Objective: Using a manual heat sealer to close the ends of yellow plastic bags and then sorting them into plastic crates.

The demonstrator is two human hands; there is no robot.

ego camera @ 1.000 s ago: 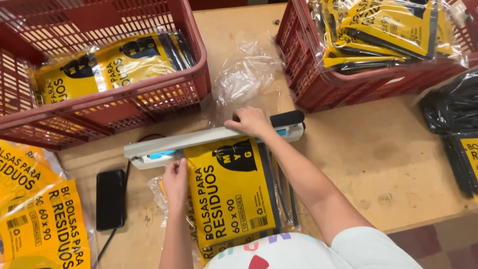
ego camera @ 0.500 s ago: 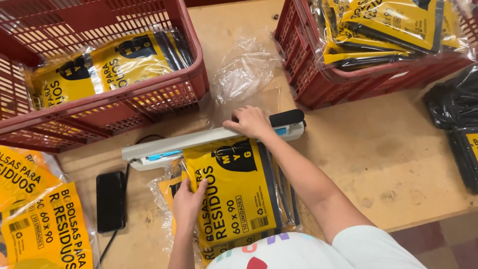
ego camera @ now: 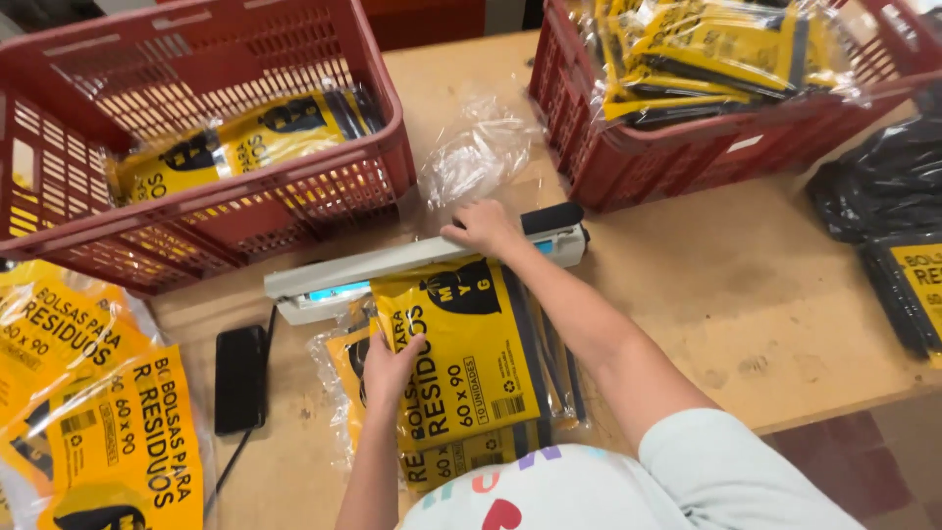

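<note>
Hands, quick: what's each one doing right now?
Left hand: flat on the yellow packet, gripping nothing.
Right hand: pressing the sealer bar down.
</note>
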